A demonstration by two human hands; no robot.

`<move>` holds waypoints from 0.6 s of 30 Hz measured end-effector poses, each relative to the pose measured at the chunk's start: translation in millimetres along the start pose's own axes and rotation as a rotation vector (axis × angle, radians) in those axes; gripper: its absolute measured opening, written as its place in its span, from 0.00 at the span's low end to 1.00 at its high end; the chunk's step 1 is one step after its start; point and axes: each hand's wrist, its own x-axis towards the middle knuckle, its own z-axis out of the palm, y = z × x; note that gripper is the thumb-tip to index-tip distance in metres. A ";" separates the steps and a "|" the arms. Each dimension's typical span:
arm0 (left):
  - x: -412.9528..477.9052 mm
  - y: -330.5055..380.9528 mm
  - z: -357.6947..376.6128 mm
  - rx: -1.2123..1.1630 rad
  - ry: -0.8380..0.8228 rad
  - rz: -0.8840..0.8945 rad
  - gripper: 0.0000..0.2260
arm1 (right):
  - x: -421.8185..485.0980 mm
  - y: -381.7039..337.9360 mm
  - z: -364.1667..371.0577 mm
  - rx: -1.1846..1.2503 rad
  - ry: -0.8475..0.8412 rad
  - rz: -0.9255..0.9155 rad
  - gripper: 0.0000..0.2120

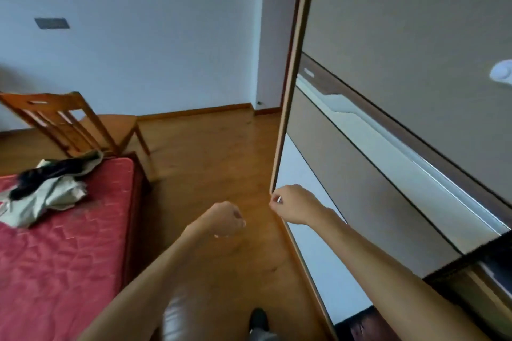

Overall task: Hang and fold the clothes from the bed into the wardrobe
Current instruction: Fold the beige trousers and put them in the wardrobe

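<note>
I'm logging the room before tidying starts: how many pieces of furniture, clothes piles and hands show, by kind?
Wooden chair: 1
Bed with red mattress: 1
Wardrobe with sliding door: 1
Pile of clothes on the bed: 1 (garments in it cannot be counted)
Hands: 2, left hand, right hand
Total: 6

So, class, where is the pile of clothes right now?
In the head view the clothes lie at far left on the red mattress, just in front of the wooden chair.

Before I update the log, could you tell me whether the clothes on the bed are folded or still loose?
Loose. The clothes lie in a crumpled heap of pale and dark fabric on the red mattress, with no flat folds.
</note>
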 end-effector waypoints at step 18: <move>31.9 -253.2 -206.4 -0.242 0.251 -0.634 0.04 | 307.8 -249.0 73.9 -0.038 -0.323 -0.425 0.11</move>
